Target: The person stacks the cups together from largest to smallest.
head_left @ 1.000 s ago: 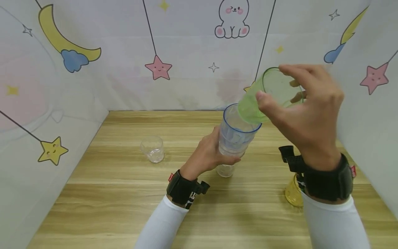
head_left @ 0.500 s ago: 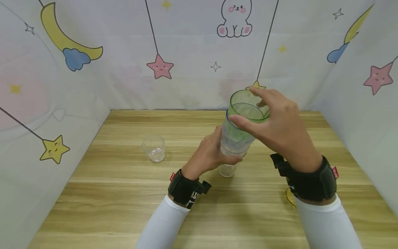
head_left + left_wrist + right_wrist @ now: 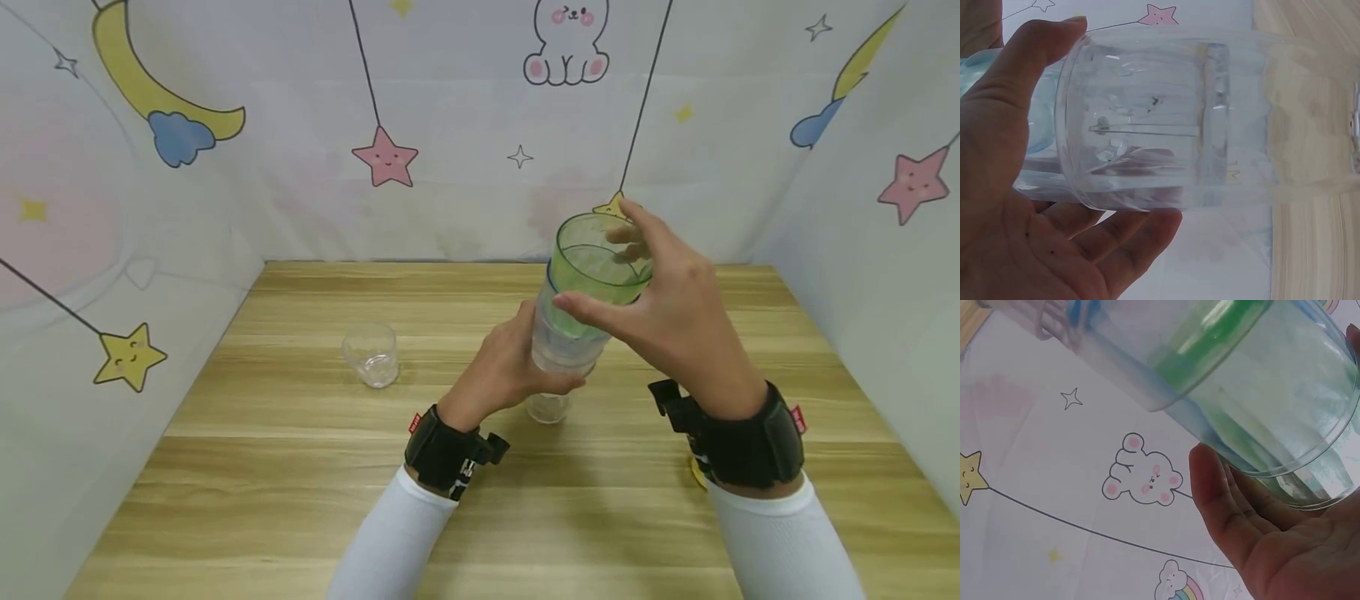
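Observation:
My left hand (image 3: 502, 362) grips a tilted stack of tumblers. The green tumbler (image 3: 592, 271) sits inside the blue-rimmed tumbler (image 3: 546, 304) at the top. Clear plastic shows lower down, with a clear base (image 3: 549, 408) below the hand and in line with the stack. In the left wrist view the clear tumbler (image 3: 1147, 112) fills the middle, thumb and fingers around it. My right hand (image 3: 675, 308) is around the green rim, thumb in front, index finger raised just above it. In the right wrist view its straight fingers (image 3: 1210, 487) lie beside the stack.
A clear tumbler (image 3: 378, 358) leans on the wooden table (image 3: 285, 492) to the left. Part of a yellow tumbler (image 3: 697, 473) shows behind the right wrist. White cloth walls (image 3: 465, 200) with printed stars enclose the table's back and sides.
The right hand has moved left and down with the green tumbler, which now sits in the blue-rimmed one. Since then its index finger has lifted slightly from the rim. The left hand has barely moved.

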Demonstrator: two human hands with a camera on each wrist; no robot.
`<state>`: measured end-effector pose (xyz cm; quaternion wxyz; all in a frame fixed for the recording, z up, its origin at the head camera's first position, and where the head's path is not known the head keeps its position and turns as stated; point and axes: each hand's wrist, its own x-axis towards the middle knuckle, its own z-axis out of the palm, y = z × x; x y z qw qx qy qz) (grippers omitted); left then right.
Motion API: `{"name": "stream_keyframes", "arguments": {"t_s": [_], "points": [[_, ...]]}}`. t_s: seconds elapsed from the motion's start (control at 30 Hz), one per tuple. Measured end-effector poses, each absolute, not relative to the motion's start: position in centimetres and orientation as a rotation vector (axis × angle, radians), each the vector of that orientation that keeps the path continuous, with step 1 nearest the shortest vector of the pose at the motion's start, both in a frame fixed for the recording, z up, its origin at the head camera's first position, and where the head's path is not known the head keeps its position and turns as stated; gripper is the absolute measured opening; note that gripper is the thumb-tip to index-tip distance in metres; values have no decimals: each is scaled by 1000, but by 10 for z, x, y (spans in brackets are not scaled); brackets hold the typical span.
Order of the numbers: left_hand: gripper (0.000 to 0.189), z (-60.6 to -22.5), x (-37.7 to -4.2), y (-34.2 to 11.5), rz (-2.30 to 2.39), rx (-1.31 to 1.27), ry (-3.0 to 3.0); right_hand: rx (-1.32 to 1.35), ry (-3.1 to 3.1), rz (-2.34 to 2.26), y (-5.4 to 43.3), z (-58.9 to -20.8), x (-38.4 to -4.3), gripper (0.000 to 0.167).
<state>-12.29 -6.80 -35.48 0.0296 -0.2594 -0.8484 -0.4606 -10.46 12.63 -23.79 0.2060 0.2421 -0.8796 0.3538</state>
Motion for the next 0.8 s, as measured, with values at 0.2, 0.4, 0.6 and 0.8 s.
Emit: {"name": "stream_keyframes", "arguments": {"t_s": [0.2,0.4,0.6,0.8], "points": [[96,-355,-124,-68,-1408,-823,-2592,683,-2426,1112,128,-248,-103,111],[93,-355,-125,-67,-1431,-806,-2579,692,-2411,1250,127,-263,-102,104],[91,-355,-125,-67,-1436,-808,-2575,741,-2390,1282,130,-281,-103,78],[90,-355,-126,-66,-1439,-816,-2570,762,-2391,1290,136,-297,-100,70]]}}
